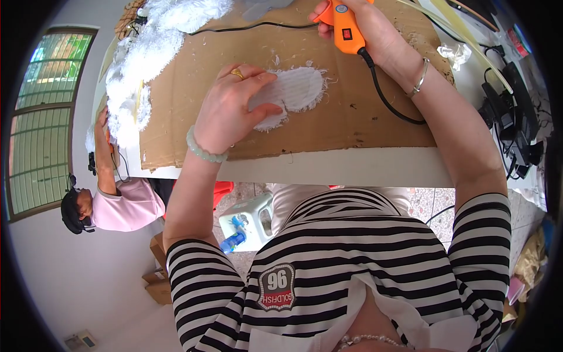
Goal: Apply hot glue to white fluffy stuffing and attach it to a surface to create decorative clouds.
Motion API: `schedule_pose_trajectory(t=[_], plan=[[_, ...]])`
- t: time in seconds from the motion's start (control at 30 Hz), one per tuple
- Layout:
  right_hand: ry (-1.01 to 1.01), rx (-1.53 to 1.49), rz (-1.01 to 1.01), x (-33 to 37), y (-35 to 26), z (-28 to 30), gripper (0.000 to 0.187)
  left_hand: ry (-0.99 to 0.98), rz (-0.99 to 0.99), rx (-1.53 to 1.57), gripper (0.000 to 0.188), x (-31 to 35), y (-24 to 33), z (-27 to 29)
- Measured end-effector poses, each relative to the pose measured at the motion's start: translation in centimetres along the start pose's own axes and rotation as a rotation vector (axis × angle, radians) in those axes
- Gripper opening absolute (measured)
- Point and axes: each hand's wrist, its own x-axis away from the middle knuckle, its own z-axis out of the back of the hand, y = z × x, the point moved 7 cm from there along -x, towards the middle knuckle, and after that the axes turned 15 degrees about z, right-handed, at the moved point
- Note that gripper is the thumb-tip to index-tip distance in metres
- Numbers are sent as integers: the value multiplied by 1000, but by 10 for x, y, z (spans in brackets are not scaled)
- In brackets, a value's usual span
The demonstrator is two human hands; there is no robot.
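Note:
An orange glue gun [343, 26] with a red switch and a black cord is in my right hand [378, 35], whose fingers wrap its grip near the upper edge. Its front end is out of view. On the brown cardboard [352, 126] lies a white, sole-shaped fabric piece [302, 88] with frayed edges. Over its left part rests my left hand [231, 97], thumb and fingers apart. The fingertips touch the piece or hover just above it; part of it is hidden under them.
Fluffy white material [141, 64] is heaped at the left. A black cable [252, 26] crosses the cardboard. At the right are crumpled white paper [454, 54] and black devices with cords [510, 111]. A co-worker in a pink shirt [129, 205] reaches in at the left. Below stands a white stool [252, 234].

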Motion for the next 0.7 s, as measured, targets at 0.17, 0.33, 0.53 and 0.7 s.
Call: schedule_pose_trajectory(t=[0.17, 0.33, 0.53, 0.7], plan=[[-9, -26, 1, -2, 5, 5, 36, -114, -48, -38, 41, -9, 1, -6], [-9, -39, 12, -2, 4, 1, 36, -204, -54, 0, 37, -17, -4, -11], [-6, -32, 3, -4, 8, 7, 35, -239, 100, 181, 25, -26, -18, -5], [-22, -47, 22, -4, 7, 4, 35, -164, -77, 2, 25, -23, -1, -8]])
